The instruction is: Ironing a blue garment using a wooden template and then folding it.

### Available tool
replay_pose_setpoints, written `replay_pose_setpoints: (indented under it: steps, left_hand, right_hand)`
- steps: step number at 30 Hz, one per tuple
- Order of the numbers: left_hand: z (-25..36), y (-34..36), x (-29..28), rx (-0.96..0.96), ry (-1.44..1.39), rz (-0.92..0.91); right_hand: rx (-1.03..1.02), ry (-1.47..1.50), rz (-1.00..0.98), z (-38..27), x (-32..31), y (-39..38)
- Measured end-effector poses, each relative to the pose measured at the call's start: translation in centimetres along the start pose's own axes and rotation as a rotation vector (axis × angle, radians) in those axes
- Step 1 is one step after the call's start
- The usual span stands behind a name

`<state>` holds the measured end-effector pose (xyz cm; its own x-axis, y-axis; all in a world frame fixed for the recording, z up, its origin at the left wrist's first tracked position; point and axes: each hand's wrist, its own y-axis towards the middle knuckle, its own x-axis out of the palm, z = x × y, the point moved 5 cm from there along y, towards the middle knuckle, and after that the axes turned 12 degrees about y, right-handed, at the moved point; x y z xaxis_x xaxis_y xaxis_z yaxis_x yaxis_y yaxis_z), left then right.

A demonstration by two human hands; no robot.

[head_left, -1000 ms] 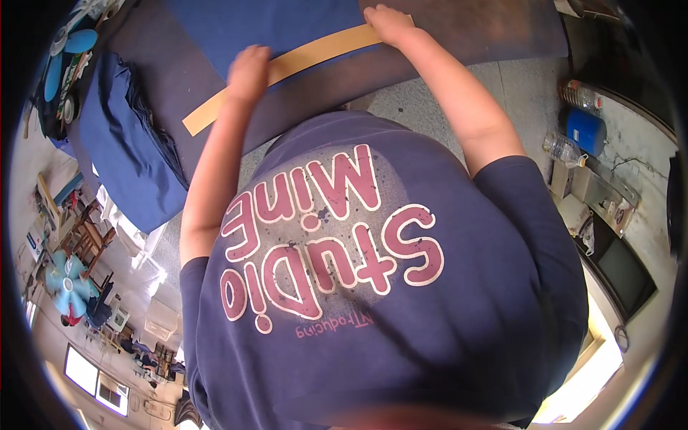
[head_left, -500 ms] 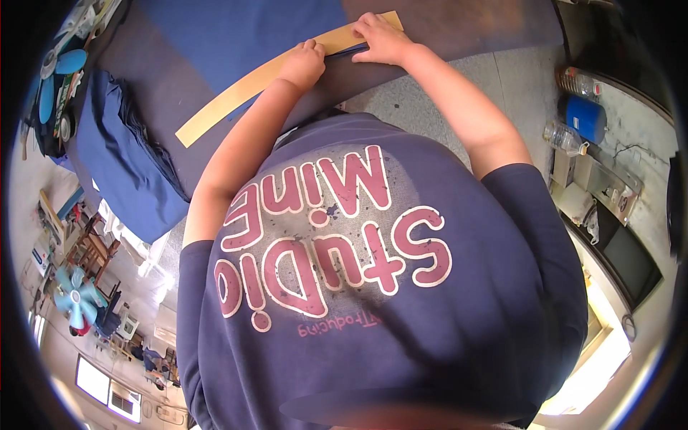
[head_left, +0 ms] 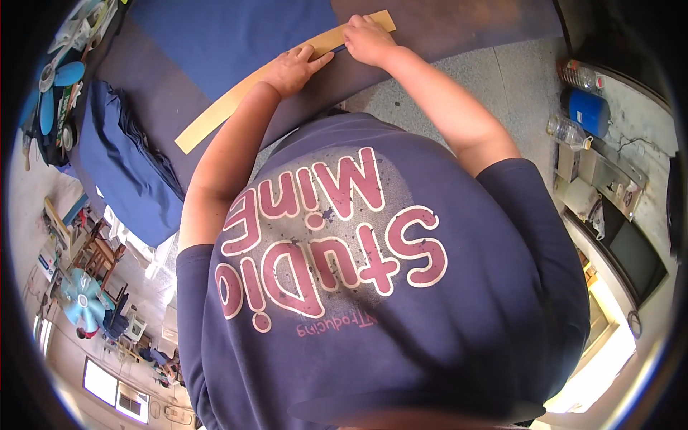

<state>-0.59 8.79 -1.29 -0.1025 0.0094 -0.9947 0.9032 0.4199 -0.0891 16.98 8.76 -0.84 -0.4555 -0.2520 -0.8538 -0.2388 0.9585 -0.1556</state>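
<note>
One tan strip [head_left: 221,112]: along blue cloth [head_left: 251,43], on the desk [head_left: 459,21].
Left hand [head_left: 290,72]: thumb spread, fingers on strip's middle.
Right hand [head_left: 368,41]: fingers over strip's right portion; grip unclear.
Cloth edge [head_left: 340,49]: probably folding step; next calls for alignment.

Textile workshop (blue cloth [head_left: 229,43] on worktable [head_left: 466,29])

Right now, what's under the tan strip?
Blue cloth meets the far edge of the tan strip; a dark blue sliver shows at the near edge, between left hand and right hand. Brown table cover flanks both ends. Directly underneath: covered.
</note>
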Motion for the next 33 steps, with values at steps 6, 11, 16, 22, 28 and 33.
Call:
replay_pose_setpoints:
  steps: [6, 11, 16, 22, 28, 33]
  left_hand:
    - [0.0, 1.0, -0.8, 0.008, -0.058, -0.179]
    - [0.3, 1.7, -0.5, -0.035, -0.084, -0.356]
    - [0.3, 1.6, -1.8, -0.070, -0.160, -0.491]
    - [0.5, 0.4, -2.0, -0.094, -0.173, -0.456]
    - [0.2, 0.1, -2.0, -0.088, -0.182, -0.441]
    - [0.3, 0.0, -2.0, -0.088, -0.185, -0.475]
  right_hand:
    - [0.099, 0.009, -0.040, 0.1, -0.2, 0.6]
    - [0.068, 0.072, -0.082, 0.1, 0.4, 0.5]
    - [0.029, 0.230, -0.173, 1.7, -1.0, 2.2]
    - [-0.106, -0.407, 0.791, 4.7, -21.1, 8.9]
    - [0.188, -0.219, 0.138, 12.6, -22.5, 14.2]
    - [0.090, 0.122, -0.136, 5.5, -20.7, 8.8]
